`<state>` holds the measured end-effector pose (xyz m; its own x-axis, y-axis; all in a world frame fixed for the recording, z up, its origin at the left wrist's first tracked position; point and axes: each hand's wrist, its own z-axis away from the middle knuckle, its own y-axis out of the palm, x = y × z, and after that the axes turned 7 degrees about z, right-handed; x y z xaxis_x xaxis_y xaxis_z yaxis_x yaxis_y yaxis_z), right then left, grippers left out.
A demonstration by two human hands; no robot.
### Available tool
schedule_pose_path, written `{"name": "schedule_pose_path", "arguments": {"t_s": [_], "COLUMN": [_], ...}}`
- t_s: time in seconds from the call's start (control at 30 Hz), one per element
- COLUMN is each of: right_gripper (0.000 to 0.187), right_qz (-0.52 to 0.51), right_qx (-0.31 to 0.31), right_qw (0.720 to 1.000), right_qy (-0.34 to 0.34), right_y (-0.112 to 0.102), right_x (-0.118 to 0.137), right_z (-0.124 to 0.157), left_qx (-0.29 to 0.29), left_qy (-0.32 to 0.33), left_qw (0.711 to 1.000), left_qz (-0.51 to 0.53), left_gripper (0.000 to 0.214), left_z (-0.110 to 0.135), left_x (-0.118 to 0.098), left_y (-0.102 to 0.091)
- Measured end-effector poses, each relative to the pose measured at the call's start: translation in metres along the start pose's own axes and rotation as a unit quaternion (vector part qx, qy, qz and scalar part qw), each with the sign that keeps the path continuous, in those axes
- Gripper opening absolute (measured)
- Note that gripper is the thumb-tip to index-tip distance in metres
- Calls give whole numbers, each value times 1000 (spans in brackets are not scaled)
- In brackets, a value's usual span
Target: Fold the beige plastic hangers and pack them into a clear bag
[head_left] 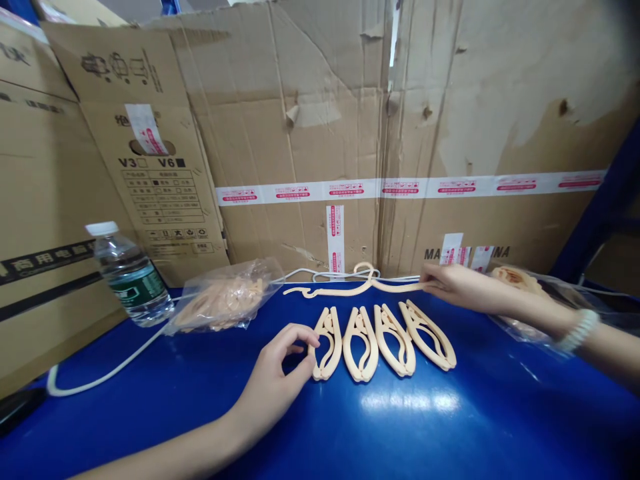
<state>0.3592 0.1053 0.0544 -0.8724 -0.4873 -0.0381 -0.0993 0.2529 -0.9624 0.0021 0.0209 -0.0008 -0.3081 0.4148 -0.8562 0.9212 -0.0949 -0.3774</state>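
Several cream-coloured folding hangers lie folded in a row on the blue table. My left hand (285, 360) is at the leftmost folded hanger (335, 347), thumb and forefinger pinched at its left edge. To its right are a second folded hanger (372, 347), a third (408, 347) and a slanted fourth (447, 347). Behind the row lies an unfolded hanger (345, 291), its arms spread and its hook pointing to the back. My right hand (457, 287) reaches in from the right and grips that hanger's right end, which the fingers partly cover.
A clear bag of hangers (225, 300) lies at the left, another bag (520, 280) at the right behind my right forearm. A water bottle (133, 277) stands at the left near a white cable (115, 370). Cardboard (300, 140) walls the back.
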Motion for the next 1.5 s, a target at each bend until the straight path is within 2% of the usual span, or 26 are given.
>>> {"name": "schedule_pose_path", "arguments": {"t_s": [0.13,0.27,0.37,0.43,0.57,0.67,0.8,0.9,1.0,1.13,1.3,1.5], "right_gripper": [17,21,26,26,24,23,23,25,26,29,38,43], "right_qz": [-17,-35,-36,-42,-67,-89,-117,-126,-79,59,244,304], "right_qx": [-51,-136,-199,-217,-193,-156,-111,-104,-133,-178,-256,-295], "right_qw": [996,984,974,972,978,984,986,984,984,977,929,891], "right_qy": [68,108,97,75,34,-8,-35,-64,-92,-99,-112,-164], "right_y": [-18,-11,-4,-2,4,13,19,17,13,12,7,0], "right_x": [9,14,21,27,43,53,63,64,59,52,57,68], "right_z": [40,72,81,83,84,87,91,89,87,89,95,95], "left_qx": [-19,-44,-45,-49,-49,-14,61,82,60,28,19,-2], "left_qy": [-10,-43,-68,-70,-49,-5,71,85,74,40,-11,-44], "left_qw": [1000,997,993,990,991,999,993,990,993,998,1000,999], "left_qz": [3,44,86,113,114,38,-69,-81,-74,-46,-1,31], "left_gripper": [13,24,35,48,64,64,42,33,31,29,25,26], "left_z": [1,0,-2,-2,3,10,14,13,11,9,6,4], "left_x": [-2,-3,2,7,11,6,-5,-7,-4,0,-1,0], "left_y": [-3,-3,-2,0,4,5,5,4,4,3,1,1]}}
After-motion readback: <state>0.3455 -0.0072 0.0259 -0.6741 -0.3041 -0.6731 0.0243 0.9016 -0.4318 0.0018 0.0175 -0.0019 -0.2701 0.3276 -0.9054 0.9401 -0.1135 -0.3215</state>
